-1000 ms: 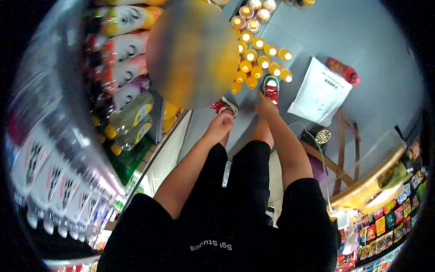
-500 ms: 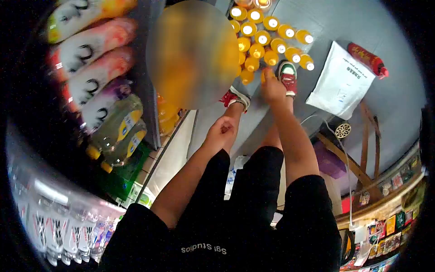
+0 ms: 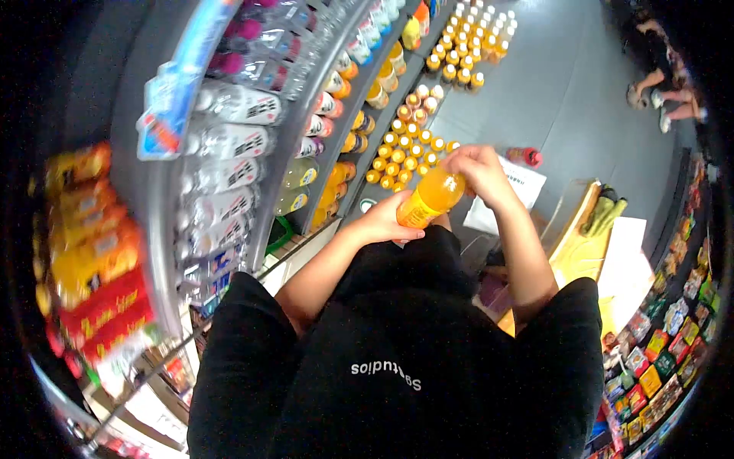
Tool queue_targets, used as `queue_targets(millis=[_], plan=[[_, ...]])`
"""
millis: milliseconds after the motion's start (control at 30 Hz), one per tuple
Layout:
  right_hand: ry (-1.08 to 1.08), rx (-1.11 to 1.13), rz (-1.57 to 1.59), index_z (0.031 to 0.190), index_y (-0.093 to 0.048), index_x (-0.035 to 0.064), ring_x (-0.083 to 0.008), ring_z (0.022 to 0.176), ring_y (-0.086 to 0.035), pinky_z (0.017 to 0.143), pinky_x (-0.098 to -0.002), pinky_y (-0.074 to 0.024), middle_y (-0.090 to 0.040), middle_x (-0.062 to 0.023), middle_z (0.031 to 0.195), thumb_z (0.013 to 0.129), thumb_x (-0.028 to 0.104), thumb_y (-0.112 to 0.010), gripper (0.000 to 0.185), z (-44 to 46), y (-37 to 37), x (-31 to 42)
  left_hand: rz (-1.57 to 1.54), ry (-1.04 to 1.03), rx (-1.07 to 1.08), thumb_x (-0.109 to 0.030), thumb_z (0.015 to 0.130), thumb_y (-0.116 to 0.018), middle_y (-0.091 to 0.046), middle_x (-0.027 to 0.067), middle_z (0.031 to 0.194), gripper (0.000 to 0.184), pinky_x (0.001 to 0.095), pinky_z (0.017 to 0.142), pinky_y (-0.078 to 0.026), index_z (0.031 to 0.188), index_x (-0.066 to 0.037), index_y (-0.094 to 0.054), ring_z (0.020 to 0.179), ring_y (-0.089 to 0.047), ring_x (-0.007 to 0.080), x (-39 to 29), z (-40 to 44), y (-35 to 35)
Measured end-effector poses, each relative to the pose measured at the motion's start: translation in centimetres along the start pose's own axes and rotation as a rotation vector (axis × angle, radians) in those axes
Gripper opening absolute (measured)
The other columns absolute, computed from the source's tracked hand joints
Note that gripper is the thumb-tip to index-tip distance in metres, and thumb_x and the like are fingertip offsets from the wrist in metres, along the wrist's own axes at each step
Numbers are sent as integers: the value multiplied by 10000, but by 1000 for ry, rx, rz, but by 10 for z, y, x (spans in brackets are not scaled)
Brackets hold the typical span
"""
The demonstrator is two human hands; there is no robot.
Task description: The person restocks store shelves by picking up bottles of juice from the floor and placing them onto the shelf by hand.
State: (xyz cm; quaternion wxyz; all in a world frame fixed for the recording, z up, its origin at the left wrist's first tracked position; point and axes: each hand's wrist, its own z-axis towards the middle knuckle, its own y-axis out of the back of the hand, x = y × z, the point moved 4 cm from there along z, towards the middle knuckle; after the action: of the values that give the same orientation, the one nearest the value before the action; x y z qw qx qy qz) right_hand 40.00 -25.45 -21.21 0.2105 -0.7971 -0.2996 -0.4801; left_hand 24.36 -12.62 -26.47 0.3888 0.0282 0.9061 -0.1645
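Note:
An orange drink bottle (image 3: 433,197) is held tilted in front of my body, between both hands. My left hand (image 3: 386,219) is wrapped round its lower part, over the label. At the bottle's upper end, my right hand (image 3: 478,174) has its fingers closed round the cap, which they hide. Rows of orange bottles with white and yellow caps (image 3: 397,155) stand on the grey floor beyond my hands.
Drink shelves (image 3: 294,99) run along the left. On the floor lie a white package (image 3: 524,183) and a red bottle (image 3: 525,157). Yellow gloves (image 3: 605,210) rest at the right, near snack racks (image 3: 657,367). People's legs (image 3: 664,96) show at the upper right.
My hands have come up from near the floor and now hold an orange bottle. The view has risen and widened, showing more shelves and floor bottles.

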Motion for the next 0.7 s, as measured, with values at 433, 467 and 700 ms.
queue_targets(millis=[433,467,700], plan=[[598,519,86,1278,-427,12,-94,880,-529,717,-232,-440,-558,-52,1105,841,220,-598,513,-80,-66,226,-508,-882,314,-346,671,-689,-571,164,926,704,387,710,-529,1206,-6,-384,791,-623,273,-178,-137,-57],[686,573,108,1304,-395,9,-128,987,-540,818,-271,-457,-548,-68,1152,827,188,-616,556,-84,-80,232,-577,-917,382,-344,668,-689,-567,165,916,702,393,705,-530,1203,-7,-384,780,-619,278,-185,-145,-58],[660,737,52,1288,-380,6,-177,1005,-553,886,-319,-442,-558,-94,1133,746,145,-727,657,-87,-144,265,-525,-1144,255,-360,698,-636,-559,164,960,635,413,737,-532,1180,-1,-433,830,-625,277,-186,-182,-36]])
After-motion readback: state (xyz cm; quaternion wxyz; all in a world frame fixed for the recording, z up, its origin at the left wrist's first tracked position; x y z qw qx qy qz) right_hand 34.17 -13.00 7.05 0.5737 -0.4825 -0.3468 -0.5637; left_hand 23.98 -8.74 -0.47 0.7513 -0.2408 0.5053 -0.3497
